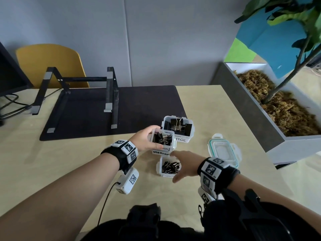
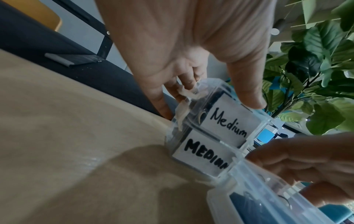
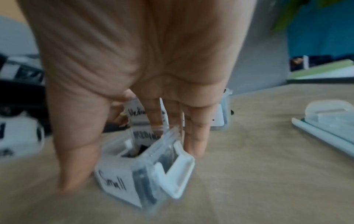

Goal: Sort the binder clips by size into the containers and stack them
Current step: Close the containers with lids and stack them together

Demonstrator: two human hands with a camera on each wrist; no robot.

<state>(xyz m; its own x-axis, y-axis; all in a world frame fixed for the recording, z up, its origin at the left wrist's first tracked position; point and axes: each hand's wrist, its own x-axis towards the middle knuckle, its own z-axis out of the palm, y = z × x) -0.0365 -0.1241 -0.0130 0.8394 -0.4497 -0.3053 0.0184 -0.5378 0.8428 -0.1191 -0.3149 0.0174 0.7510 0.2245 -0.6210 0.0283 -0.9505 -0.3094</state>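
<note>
- The surface [image 1: 205,101] is pale wood; its right edge runs beside a planter [image 1: 260,119], its near edge sits at the person's body.
- A dark mat [image 1: 139,101] with a black stand [image 1: 111,94] covers the far left; bare surface lies open left of the boxes and to their right, around a lone lid [image 1: 223,150].
- Left hand [image 1: 144,140]: grip curled round the top medium box [image 1: 162,139], thumb on its near rim, fingers on the far left side. This box sits on a second medium box [image 2: 203,153], labels facing near.
- Right hand [image 1: 185,166]: grip spread, straight fingers along the right side of the small box [image 1: 169,167], thumb at its near corner; the wrist view is blurred.
- The large box [image 1: 177,127] stands just beyond the medium stack, on the mat's edge.
- All boxes are clear plastic, lidless, with white handwritten labels and black clips [image 1: 160,138] with silver handles inside.
</note>
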